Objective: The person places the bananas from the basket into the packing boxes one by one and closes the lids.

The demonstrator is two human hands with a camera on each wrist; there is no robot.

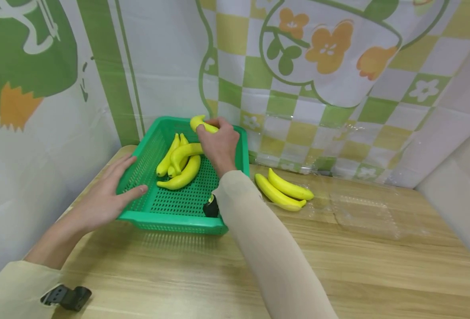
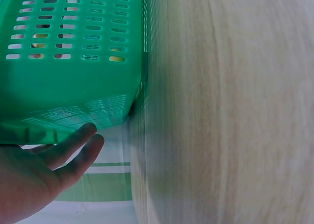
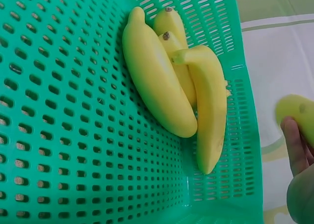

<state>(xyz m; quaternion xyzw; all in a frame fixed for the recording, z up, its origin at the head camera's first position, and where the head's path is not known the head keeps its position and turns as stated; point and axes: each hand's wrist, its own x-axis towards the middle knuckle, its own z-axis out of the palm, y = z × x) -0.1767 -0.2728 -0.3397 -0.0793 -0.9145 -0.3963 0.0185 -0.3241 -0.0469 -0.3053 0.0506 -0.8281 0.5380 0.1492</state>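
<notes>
A green perforated plastic basket stands on the wooden table, with several yellow bananas piled on its left side. Above the basket's far rim, my right hand grips another banana between thumb and fingers. The right wrist view shows that held banana at the right edge, beyond the basket wall. At the basket's left side my left hand lies with fingers extended outside the rim and the thumb toward the inside. From the left wrist, its fingers appear loosely spread beside the outer wall.
Two bananas lie on the table right of the basket. Next to them is clear plastic packaging. A patterned curtain hangs right behind the basket, and a white one hangs at the left.
</notes>
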